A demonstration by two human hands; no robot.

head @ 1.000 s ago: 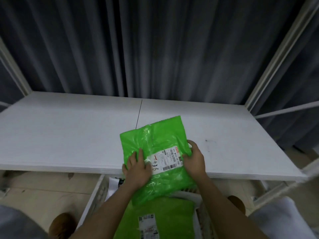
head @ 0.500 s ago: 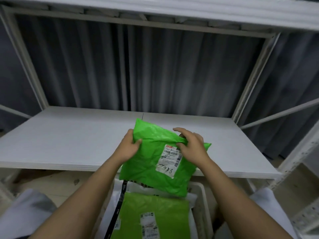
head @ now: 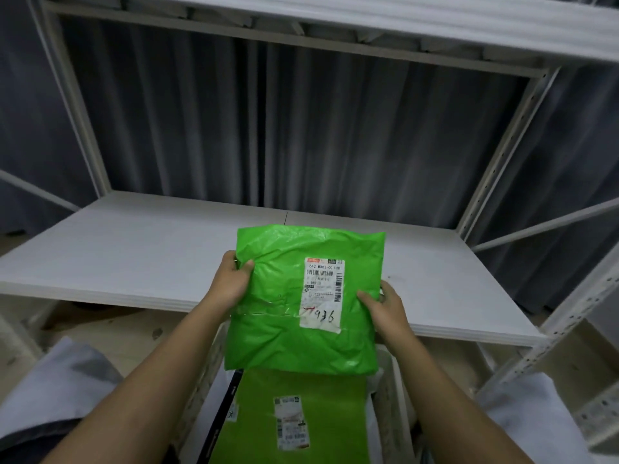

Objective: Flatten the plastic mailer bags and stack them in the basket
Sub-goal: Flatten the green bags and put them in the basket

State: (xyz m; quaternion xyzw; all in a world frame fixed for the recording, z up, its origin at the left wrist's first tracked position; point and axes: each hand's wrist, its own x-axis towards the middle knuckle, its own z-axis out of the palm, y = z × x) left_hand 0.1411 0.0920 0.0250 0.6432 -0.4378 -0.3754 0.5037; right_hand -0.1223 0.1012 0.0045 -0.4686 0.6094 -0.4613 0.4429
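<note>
I hold a green plastic mailer bag (head: 284, 296) with a white shipping label upright in front of me, above the shelf's front edge. My left hand (head: 232, 281) grips its left edge near the top. On the opposite edge, lower down, my right hand (head: 385, 304) pinches the bag. Below it stands a white basket (head: 390, 393) between my knees. Another green mailer bag (head: 301, 420) lies flat inside, label up, on top of a white bag with a black stripe (head: 221, 413).
A white shelf board (head: 134, 249) stretches across in front of me, inside a white metal rack (head: 502, 155) with an upper shelf overhead. Grey curtains hang behind. My knees in grey trousers flank the basket; beige floor lies below.
The bag has been lifted off the shelf board and turned so its label stands upright. Both hands moved from pressing on top to gripping its side edges.
</note>
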